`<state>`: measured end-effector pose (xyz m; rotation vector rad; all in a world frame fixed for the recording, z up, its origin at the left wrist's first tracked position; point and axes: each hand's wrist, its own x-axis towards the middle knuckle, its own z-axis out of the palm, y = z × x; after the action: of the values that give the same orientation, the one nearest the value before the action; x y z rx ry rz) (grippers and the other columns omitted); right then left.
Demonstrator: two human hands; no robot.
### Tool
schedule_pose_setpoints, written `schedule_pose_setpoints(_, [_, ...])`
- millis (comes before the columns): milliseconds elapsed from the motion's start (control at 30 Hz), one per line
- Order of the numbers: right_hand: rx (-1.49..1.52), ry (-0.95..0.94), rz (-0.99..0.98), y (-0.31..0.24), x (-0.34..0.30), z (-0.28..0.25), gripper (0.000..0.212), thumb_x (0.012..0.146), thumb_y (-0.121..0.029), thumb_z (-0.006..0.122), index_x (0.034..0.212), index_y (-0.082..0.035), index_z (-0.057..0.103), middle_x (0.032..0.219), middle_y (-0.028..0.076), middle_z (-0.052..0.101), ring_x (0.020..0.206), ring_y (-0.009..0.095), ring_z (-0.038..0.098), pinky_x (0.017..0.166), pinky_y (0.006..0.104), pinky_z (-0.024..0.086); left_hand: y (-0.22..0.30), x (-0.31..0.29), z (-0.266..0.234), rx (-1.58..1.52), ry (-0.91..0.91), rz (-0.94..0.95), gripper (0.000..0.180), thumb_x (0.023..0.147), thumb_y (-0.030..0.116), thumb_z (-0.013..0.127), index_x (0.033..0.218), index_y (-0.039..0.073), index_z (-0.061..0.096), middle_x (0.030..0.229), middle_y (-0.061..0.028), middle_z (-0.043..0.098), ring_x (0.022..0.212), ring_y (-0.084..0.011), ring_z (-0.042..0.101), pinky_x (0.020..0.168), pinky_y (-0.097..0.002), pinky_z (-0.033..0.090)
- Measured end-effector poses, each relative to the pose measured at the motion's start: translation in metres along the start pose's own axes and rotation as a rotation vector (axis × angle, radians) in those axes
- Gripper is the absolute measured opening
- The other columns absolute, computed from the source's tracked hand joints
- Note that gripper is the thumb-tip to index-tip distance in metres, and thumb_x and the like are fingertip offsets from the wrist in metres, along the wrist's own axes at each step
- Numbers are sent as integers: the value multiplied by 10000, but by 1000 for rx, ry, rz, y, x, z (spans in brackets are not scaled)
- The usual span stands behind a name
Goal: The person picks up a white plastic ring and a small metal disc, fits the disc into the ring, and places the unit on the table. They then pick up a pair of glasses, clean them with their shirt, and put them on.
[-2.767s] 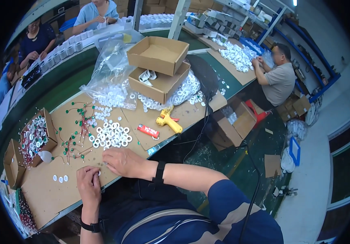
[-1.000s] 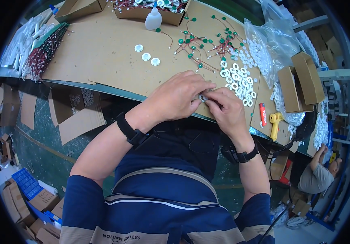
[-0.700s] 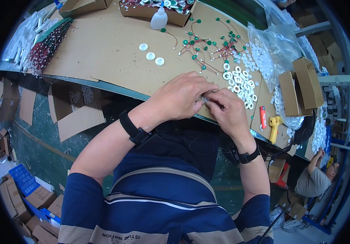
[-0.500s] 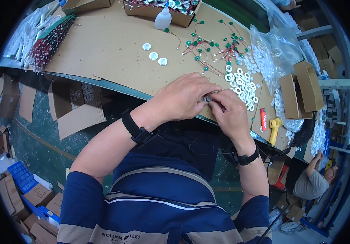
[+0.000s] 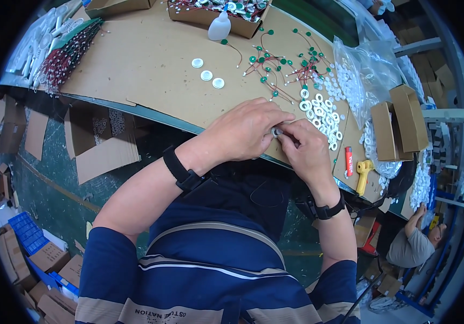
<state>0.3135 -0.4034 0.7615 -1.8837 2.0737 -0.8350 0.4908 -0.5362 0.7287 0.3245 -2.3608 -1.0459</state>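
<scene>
A long bench (image 5: 134,59) topped with plain brown cardboard sheeting runs across the upper part of the view, its near edge trimmed in dark green. Below it the floor (image 5: 43,178) is dull green and littered with flattened cardboard pieces; an open brown carton (image 5: 99,140) stands under the bench edge, and blue plastic crates (image 5: 26,237) with small brown boxes sit at the lower left. At the lower right another person (image 5: 412,245) in a grey shirt sits among blue metal racking.

At the far edge of the bench lies a shallow brown cardboard tray (image 5: 210,13) filled with wired parts, with a small white squeeze bottle (image 5: 219,27) leaning against it. A clear plastic bag (image 5: 369,73) of white rings sits at the right, beside two open brown cardboard boxes (image 5: 402,121). Three white round discs (image 5: 206,74) lie apart on the bare board; green-capped parts on red wires (image 5: 280,62) are scattered near a spread of loose white plastic rings (image 5: 321,110). A red marker-like tube (image 5: 349,161) and a yellow glue gun (image 5: 362,174) lie near the bench's right edge.

Over the near edge, the left hand (image 5: 242,132) and right hand (image 5: 305,151) meet, both closed, fingertips pinching a small round metallic part (image 5: 276,132) between them.
</scene>
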Motion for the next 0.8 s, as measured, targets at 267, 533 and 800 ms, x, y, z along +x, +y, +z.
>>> schedule_pose_setpoints(267, [-27, -29, 34, -5, 3, 1, 204, 931, -40, 869, 1133, -14, 861, 1003, 125, 803, 818, 261, 788, 758, 361, 634, 0, 1, -2, -9, -21, -20, 513, 915, -20, 702, 1421, 32, 766, 1165, -151, 780, 1183, -371, 706, 1119, -485, 564])
schedule_pose_setpoints(533, [-43, -6, 80, -10, 4, -1, 216, 915, -54, 885, 1124, -10, 853, 974, 133, 794, 791, 252, 784, 731, 363, 638, -2, 1, 0, -19, -6, -15, 508, 925, -22, 686, 1424, 35, 766, 1168, -155, 783, 1175, -375, 707, 1113, -489, 564])
schedule_pose_setpoints(800, [-114, -55, 91, -10, 8, 0, 183, 912, -70, 899, 1069, 1, 838, 947, 142, 791, 793, 255, 786, 719, 376, 626, -5, 0, 2, 5, 15, -12, 532, 927, -12, 728, 1454, 54, 756, 1168, -133, 782, 1149, -357, 708, 1095, -476, 569])
